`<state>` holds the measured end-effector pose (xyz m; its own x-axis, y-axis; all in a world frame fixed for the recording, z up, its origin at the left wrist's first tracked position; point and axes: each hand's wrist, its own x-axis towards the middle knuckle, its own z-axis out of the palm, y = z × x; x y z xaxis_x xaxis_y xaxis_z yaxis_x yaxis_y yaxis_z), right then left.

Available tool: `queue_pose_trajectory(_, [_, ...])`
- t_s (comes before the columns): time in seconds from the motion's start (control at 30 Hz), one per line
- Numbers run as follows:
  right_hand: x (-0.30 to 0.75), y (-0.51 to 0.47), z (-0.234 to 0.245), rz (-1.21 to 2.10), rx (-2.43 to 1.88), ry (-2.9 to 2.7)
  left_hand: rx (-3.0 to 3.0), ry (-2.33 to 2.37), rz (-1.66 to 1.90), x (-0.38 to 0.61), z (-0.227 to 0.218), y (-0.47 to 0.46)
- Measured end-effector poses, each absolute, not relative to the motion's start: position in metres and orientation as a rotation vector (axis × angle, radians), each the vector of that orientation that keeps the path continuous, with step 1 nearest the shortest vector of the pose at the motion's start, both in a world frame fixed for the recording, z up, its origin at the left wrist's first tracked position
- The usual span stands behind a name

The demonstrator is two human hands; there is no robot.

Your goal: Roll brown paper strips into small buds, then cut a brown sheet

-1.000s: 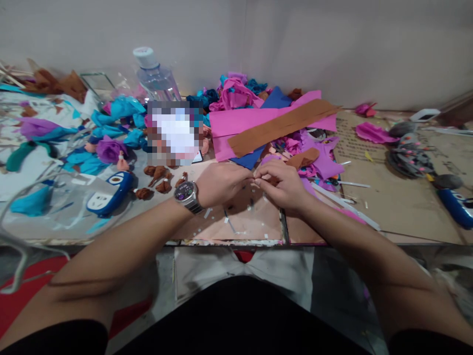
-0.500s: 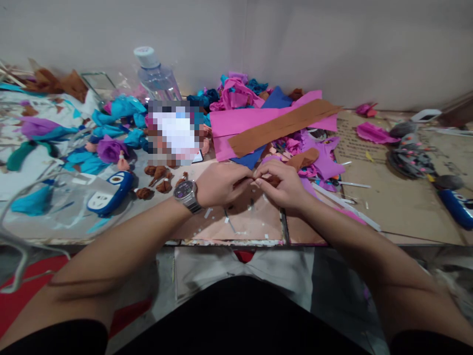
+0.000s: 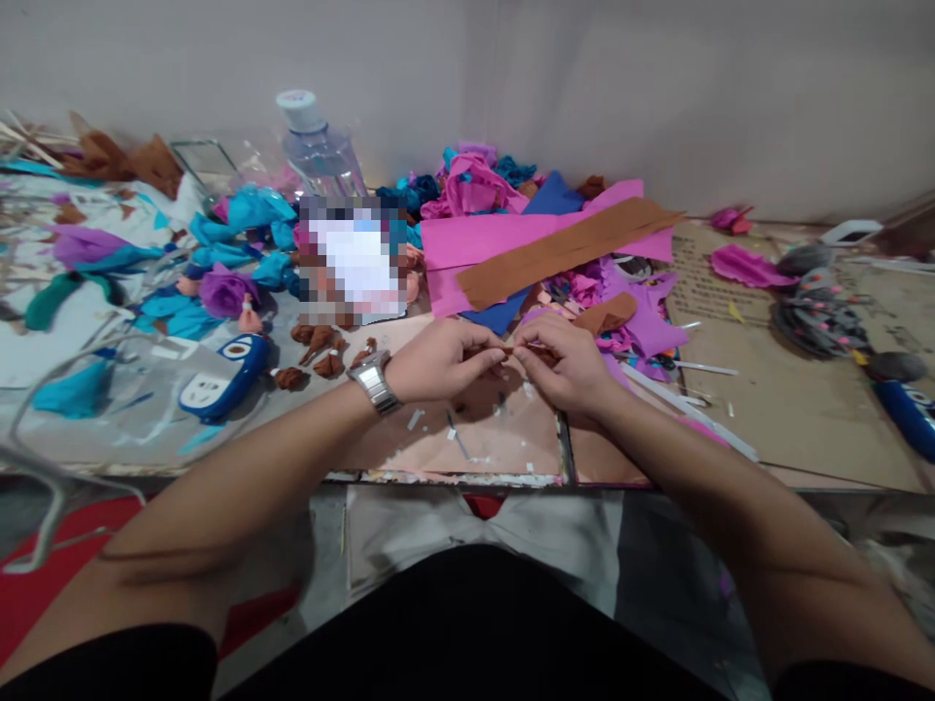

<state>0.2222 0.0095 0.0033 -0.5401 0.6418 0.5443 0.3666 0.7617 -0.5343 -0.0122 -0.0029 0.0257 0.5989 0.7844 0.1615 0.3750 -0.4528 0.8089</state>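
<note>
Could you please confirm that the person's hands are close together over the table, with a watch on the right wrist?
Not quite: the head view shows the watch on the left wrist. The left hand and right hand are indeed close together over the table.

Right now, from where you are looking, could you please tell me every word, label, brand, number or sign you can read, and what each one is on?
No text is legible.
Cardboard sheet: rows of printed characters, too blurred to read.
Bottle cap: a faint mark on top, too small to read.
Bright pixelated area: nothing readable.
</note>
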Motion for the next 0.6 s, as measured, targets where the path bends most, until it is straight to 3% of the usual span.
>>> queue_pose_trajectory(0.6, [0.2205, 0.0097, 0.0006, 0.432, -0.714, -2.205, 2.198, 0.873, 0.578, -0.0132, 0.0263, -0.0004])
